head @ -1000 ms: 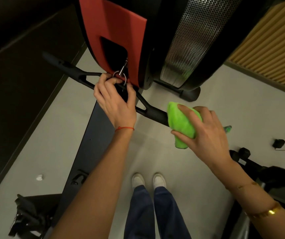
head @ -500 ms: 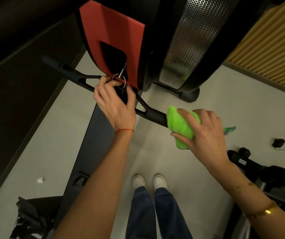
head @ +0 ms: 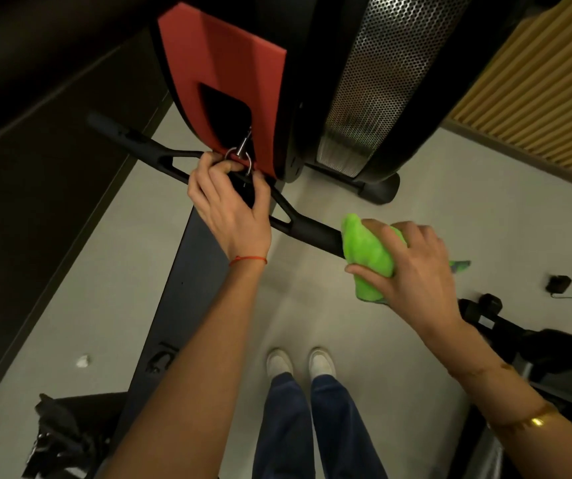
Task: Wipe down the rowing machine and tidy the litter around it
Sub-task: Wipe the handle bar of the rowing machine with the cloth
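Observation:
The rowing machine's black handle bar (head: 312, 231) runs from upper left to centre right, below the red and black flywheel housing (head: 222, 81). My left hand (head: 229, 205) grips the bar's middle, right by the metal clip (head: 239, 157) that ties it to the housing. My right hand (head: 412, 267) holds a bright green cloth (head: 367, 257) wrapped round the bar's right grip, which is hidden under it. The machine's dark rail (head: 188, 288) slopes down to the lower left.
A small white scrap of litter (head: 83, 361) lies on the grey floor at left. A black bag (head: 60, 440) sits at lower left. A green wrapper (head: 461, 266), a black adapter with cable (head: 559, 284) and another dark machine (head: 537, 344) are at right. My shoes (head: 300, 363) stand below centre.
My right hand with the green cloth has slid a little outward along the handle's right grip. My left hand keeps its hold at the clip.

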